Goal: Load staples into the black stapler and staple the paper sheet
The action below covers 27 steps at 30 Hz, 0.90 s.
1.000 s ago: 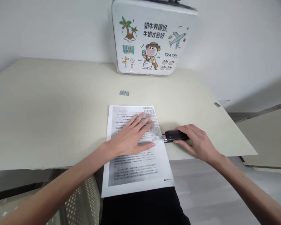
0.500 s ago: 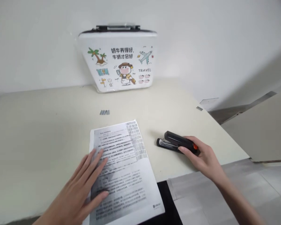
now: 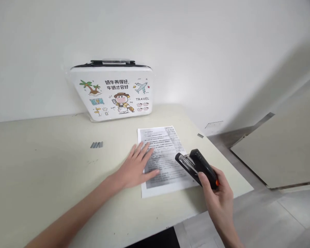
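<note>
A printed sheet of paper [image 3: 167, 165], perhaps more than one, lies on the pale table. My left hand [image 3: 136, 165] rests flat on its left side with fingers spread. In my right hand [image 3: 219, 193] is a black stapler [image 3: 201, 167] with an orange spot near its rear end. The stapler's jaws gape, pointing up and left, and it is held above the right part of the paper, covering some of it.
Strips of staples [image 3: 96, 144] lie left of the paper. A white case [image 3: 113, 93] with cartoon prints leans against the wall at the back. A small grey piece [image 3: 200, 135] sits near the table's right edge. A pale panel [image 3: 286, 151] stands beyond that edge.
The paper has slid forward and to the right under my left hand, fully onto the table. My right hand has raised and tilted the stapler over the paper. The view has shifted.
</note>
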Motion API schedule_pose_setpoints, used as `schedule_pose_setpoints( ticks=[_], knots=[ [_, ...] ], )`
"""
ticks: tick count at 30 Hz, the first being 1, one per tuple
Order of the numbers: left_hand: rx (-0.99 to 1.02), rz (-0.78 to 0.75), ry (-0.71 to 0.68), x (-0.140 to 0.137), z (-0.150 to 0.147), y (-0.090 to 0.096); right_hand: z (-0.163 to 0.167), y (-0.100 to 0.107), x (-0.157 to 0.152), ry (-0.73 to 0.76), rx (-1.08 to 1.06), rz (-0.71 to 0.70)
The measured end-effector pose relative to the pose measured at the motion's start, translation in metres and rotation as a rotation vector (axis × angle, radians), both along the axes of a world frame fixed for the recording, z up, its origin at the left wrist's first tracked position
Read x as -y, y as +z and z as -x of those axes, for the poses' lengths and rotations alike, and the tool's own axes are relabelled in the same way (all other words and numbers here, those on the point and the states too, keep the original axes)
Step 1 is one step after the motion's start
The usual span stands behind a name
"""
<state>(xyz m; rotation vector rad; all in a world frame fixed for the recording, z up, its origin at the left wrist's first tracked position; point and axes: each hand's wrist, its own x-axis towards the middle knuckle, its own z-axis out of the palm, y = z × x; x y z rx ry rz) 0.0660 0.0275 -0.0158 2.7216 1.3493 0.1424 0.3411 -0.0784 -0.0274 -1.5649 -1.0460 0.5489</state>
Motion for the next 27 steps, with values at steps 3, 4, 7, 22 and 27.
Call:
schedule_pose_setpoints(
  ticks=[3,4,7,22,27],
  knots=[
    [0.021,0.035,0.028,-0.032,-0.029,-0.003,0.001,-0.005,0.002,-0.018,0.037,-0.025],
    [0.037,0.041,0.036,-0.038,-0.037,-0.005,0.002,-0.007,0.002,-0.021,0.045,-0.037],
    [0.12,0.061,0.054,-0.05,-0.053,-0.008,0.005,-0.009,0.001,-0.031,0.049,-0.064],
    [0.746,0.362,0.231,0.022,0.091,0.019,0.025,0.015,-0.008,0.226,0.068,0.069],
    [0.964,0.35,0.343,0.031,0.14,0.026,0.077,0.032,-0.044,0.486,0.19,-0.017]
  ],
)
